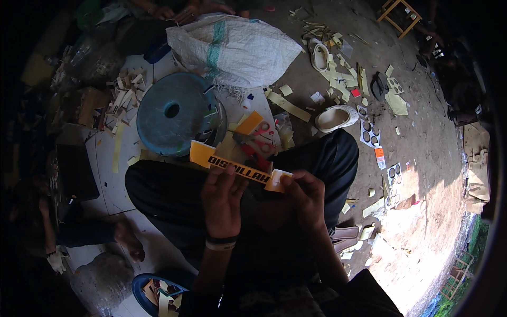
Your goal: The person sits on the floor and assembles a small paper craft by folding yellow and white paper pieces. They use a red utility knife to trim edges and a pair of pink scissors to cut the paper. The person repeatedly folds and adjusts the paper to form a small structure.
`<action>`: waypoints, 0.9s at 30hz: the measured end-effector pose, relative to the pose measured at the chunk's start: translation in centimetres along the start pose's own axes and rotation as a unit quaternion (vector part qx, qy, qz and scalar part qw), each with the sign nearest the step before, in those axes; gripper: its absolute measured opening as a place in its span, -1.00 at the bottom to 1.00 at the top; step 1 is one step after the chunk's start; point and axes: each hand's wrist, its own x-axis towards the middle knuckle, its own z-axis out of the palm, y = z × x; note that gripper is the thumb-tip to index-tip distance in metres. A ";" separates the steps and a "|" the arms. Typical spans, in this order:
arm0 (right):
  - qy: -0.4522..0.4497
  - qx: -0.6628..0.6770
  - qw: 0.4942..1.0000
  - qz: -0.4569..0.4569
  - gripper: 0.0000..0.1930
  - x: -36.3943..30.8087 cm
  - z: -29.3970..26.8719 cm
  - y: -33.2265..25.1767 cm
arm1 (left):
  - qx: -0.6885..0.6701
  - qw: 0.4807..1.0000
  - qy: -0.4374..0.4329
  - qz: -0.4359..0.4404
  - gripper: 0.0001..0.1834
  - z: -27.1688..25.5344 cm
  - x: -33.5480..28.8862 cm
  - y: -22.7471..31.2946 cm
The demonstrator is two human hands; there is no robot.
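Observation:
An orange sticker strip (pixel 240 166) with bold black lettering is stretched between my hands above my lap, its right end lower than its left. My left hand (pixel 222 203) pinches its lower edge near the middle, fingers partly over the lettering. At the paler right end, the thumb and fingers of my right hand (pixel 306 198) grip the strip. Both ends are wider than the lettered middle. Just beyond it, between my knees, lie red-handled scissors (pixel 264 145) and an orange piece (pixel 249 123).
A round blue-grey tub-like object (pixel 174 113) stands at the left, beside a pile of small pale pieces (pixel 127 95). Behind is a white woven sack (pixel 248 47). Paper scraps and a white clog (pixel 336 118) lie rightward. A blue basin (pixel 138 288) holds offcuts. Another person's foot (pixel 128 240) is left.

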 end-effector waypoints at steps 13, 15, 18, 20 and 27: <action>0.024 0.018 1.000 0.001 -0.88 0.2 0.0 0.2 | 0.014 0.999 -0.031 -0.019 -0.49 1.9 -0.3 -0.5; 0.029 0.018 0.999 0.001 -0.88 0.3 0.0 0.3 | 0.010 0.999 -0.041 -0.008 -0.44 2.1 -0.3 -0.6; 0.019 0.021 1.000 -0.005 -0.90 0.4 0.0 0.5 | 0.030 0.998 -0.053 0.019 -0.32 2.3 -0.3 -0.8; 0.002 0.031 0.999 -0.019 -0.92 0.3 0.0 0.5 | 0.029 0.998 -0.047 0.027 -0.28 2.2 -0.3 -1.0; -0.025 -0.009 0.995 -0.093 -0.90 0.5 0.2 0.0 | -0.035 0.997 -0.061 0.009 -0.35 1.6 -0.7 -1.2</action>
